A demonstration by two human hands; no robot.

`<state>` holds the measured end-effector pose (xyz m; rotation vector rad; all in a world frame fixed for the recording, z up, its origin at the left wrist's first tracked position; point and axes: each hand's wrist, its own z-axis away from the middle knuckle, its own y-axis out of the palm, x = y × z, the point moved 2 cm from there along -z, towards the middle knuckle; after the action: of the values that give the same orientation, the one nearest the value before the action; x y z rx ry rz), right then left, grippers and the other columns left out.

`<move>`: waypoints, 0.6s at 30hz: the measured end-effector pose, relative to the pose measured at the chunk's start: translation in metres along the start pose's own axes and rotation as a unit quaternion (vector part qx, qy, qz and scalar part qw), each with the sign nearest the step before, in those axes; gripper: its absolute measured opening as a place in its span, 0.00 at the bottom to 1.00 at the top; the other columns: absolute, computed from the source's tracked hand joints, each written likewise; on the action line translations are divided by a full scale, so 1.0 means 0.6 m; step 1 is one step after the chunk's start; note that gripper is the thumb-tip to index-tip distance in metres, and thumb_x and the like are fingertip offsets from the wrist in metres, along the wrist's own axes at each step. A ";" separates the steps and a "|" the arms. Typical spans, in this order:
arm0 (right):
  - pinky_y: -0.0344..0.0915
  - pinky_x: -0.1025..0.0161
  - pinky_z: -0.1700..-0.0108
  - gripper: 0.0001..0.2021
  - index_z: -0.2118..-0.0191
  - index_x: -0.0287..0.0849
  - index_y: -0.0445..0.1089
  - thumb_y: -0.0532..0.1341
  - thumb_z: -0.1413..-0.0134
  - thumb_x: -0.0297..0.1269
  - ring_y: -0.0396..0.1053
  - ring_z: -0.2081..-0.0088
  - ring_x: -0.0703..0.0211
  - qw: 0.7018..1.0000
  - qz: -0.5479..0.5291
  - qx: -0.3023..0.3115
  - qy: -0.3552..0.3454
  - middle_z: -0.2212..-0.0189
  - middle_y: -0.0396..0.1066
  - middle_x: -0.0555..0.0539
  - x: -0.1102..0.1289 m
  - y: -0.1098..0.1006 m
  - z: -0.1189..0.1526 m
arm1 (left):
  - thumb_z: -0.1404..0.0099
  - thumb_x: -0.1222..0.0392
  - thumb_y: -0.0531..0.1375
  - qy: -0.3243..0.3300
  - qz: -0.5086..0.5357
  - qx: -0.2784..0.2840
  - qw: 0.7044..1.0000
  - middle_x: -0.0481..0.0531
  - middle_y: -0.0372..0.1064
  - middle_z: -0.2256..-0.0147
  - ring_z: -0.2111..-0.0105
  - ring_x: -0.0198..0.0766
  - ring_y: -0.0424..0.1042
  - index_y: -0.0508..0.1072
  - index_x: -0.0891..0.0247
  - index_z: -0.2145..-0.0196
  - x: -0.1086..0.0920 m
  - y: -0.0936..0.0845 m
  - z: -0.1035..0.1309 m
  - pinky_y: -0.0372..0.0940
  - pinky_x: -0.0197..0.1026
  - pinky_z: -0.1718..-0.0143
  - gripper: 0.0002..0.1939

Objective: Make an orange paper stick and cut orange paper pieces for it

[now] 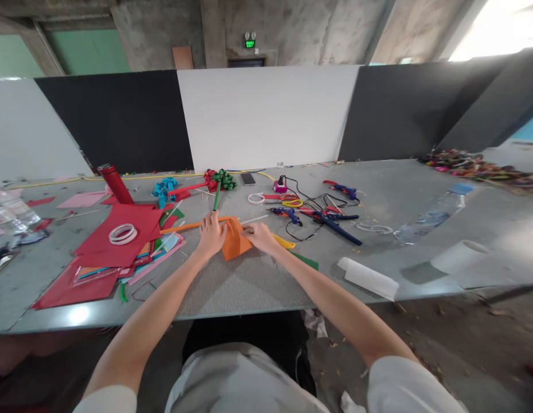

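Observation:
An orange paper sheet (235, 242) lies between my two hands on the grey table (232, 289), with a crease near its top. My left hand (212, 234) is at the sheet's left edge, its fingers bent beside an orange strip (186, 226) that reaches left. At the upper right edge, my right hand (258, 235) pinches the sheet between thumb and fingers. What my left fingers hold, if anything, is hidden. Beyond my left hand stretches a green stem (217, 196) with a green ribbon flower (224, 179).
Red paper (122, 221) with white tape rolls (123, 234) lies left, near a red bottle (115, 183). Glue guns (286, 214), cables and pliers (335, 222) lie right. Farther right are a plastic bottle (434, 217) and white paper rolls (368, 278). A phone (248, 179) lies behind.

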<state>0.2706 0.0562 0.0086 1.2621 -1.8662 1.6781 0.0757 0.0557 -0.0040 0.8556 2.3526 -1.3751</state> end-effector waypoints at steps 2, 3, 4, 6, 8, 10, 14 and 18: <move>0.67 0.63 0.58 0.10 0.58 0.41 0.78 0.59 0.37 0.38 0.77 0.60 0.52 0.995 0.101 0.024 0.002 0.64 0.80 0.43 0.010 -0.011 0.010 | 0.28 0.60 0.51 0.068 -0.028 0.080 0.994 0.65 0.60 0.37 0.36 0.52 0.58 0.58 0.63 0.36 -0.004 0.012 0.007 0.54 0.58 0.37 0.24; 0.67 0.62 0.58 0.12 0.59 0.41 0.77 0.58 0.35 0.40 0.77 0.60 0.51 0.987 0.156 0.025 0.012 0.64 0.80 0.41 0.013 -0.020 0.016 | 0.28 0.60 0.49 0.093 -0.030 0.118 0.988 0.64 0.60 0.37 0.35 0.51 0.58 0.58 0.62 0.35 -0.004 0.019 0.010 0.54 0.57 0.36 0.24; 0.66 0.62 0.58 0.14 0.59 0.41 0.77 0.57 0.34 0.43 0.76 0.59 0.50 0.978 0.206 0.023 0.024 0.63 0.79 0.40 0.014 -0.031 0.023 | 0.27 0.61 0.48 0.110 -0.031 0.145 0.983 0.63 0.59 0.36 0.35 0.49 0.57 0.56 0.61 0.35 -0.004 0.026 0.013 0.54 0.56 0.36 0.25; 0.65 0.60 0.56 0.16 0.55 0.40 0.75 0.56 0.33 0.47 0.74 0.55 0.48 0.958 0.283 0.004 0.042 0.60 0.78 0.38 0.011 -0.055 0.038 | 0.27 0.60 0.48 0.120 -0.040 0.170 0.977 0.63 0.58 0.35 0.34 0.49 0.56 0.54 0.60 0.33 -0.002 0.038 0.017 0.54 0.56 0.36 0.26; 0.63 0.57 0.52 0.19 0.51 0.38 0.73 0.58 0.35 0.49 0.70 0.49 0.43 0.933 0.355 -0.024 0.052 0.55 0.75 0.35 0.001 -0.075 0.055 | 0.26 0.58 0.47 0.128 -0.053 0.179 0.974 0.62 0.58 0.35 0.34 0.49 0.56 0.55 0.60 0.33 -0.002 0.046 0.018 0.53 0.57 0.35 0.25; 0.61 0.53 0.49 0.20 0.49 0.36 0.70 0.59 0.36 0.47 0.65 0.46 0.38 0.904 0.420 -0.020 0.072 0.51 0.72 0.32 -0.014 -0.085 0.070 | 0.26 0.57 0.46 0.143 -0.064 0.182 0.971 0.60 0.59 0.35 0.34 0.48 0.56 0.58 0.59 0.34 -0.003 0.049 0.018 0.52 0.56 0.34 0.24; 0.59 0.51 0.48 0.13 0.49 0.34 0.70 0.56 0.34 0.34 0.65 0.46 0.39 0.880 0.467 0.048 0.077 0.49 0.69 0.30 -0.035 -0.088 0.095 | 0.26 0.56 0.47 0.162 -0.077 0.197 0.964 0.60 0.58 0.34 0.33 0.46 0.56 0.61 0.60 0.36 -0.009 0.046 0.019 0.51 0.53 0.34 0.23; 0.60 0.54 0.52 0.12 0.52 0.35 0.69 0.52 0.33 0.33 0.70 0.52 0.43 0.899 0.433 -0.002 0.065 0.54 0.72 0.32 -0.013 -0.111 0.145 | 0.25 0.56 0.45 0.182 -0.061 0.206 0.959 0.58 0.55 0.32 0.31 0.44 0.52 0.63 0.61 0.35 -0.020 0.038 0.022 0.46 0.52 0.31 0.24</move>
<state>0.3532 -0.0149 0.0226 0.2488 -2.5264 2.0585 0.0983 0.0487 -0.0200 1.1789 2.4501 -1.9512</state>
